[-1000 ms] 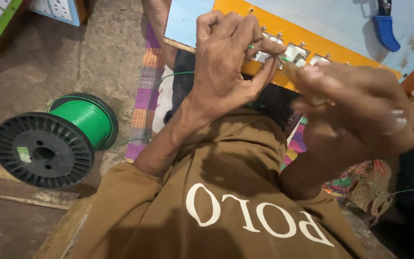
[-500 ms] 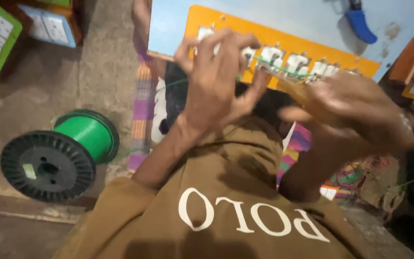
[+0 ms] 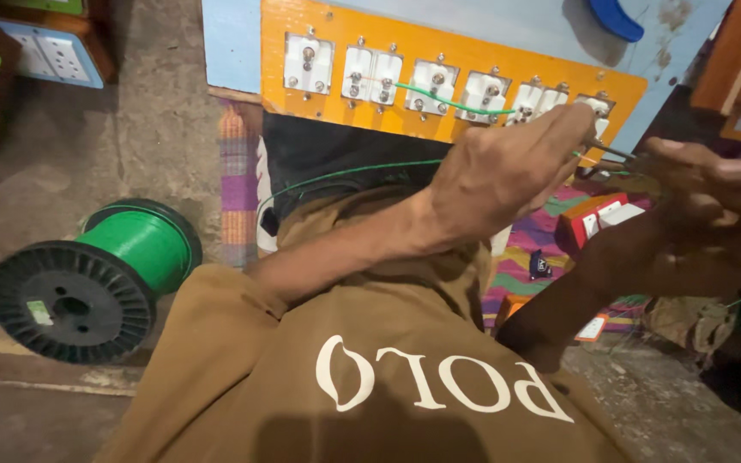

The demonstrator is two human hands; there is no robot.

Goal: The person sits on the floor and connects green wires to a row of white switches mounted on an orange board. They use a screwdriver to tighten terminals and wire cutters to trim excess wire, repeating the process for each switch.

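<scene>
We take the orange board as our landmark: it lies tilted across the top of the view, on a pale blue panel, with a row of white switch backs running along it, each showing small metal screw terminals. Our left hand sits just below the board's right end, fingers curled shut and pinched on a thin green wire whose free length loops across the middle switch backs on the board. From that hand the same wire trails back beneath the board's lower edge, toward the left. Our right hand is off the board's right corner, just beside the left hand, with the fingers bent inward; a slim metal tool tip shows between the two hands, but we cannot tell for certain which hand grips it or how firmly the right one is closed. Well below and to the left of the board, on the bare floor, lies a black spool wound with green wire. Under the board's right end a striped cloth holds a small red and white box. A blue handle rests above the board. Our brown sleeves fill the foreground.
</scene>
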